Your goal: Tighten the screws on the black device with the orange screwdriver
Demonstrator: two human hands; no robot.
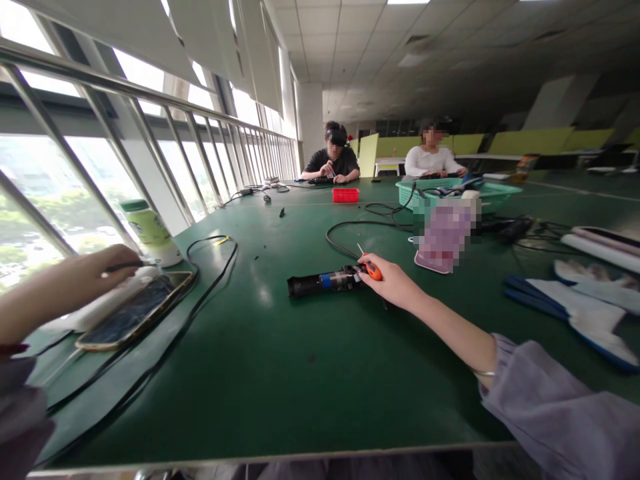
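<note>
Phone (137, 312), near left; left hand (116, 263) just beyond, finger closure indeterminable. Black cylindrical device (313, 285), lying on green table (310, 393); right hand (389, 281) at its right end, fingers curled round orange-handled tool (374, 270). Likely hazard: device rolling under tool pressure, unbraced by left hand.

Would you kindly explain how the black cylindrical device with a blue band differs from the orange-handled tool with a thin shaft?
The black cylindrical device is mostly dark; the orange-handled tool has a bright handle. The device looks longer than the tool's visible part. The device runs nearly level, whereas the tool's shaft slants upward. Both are at the right hand.
</note>
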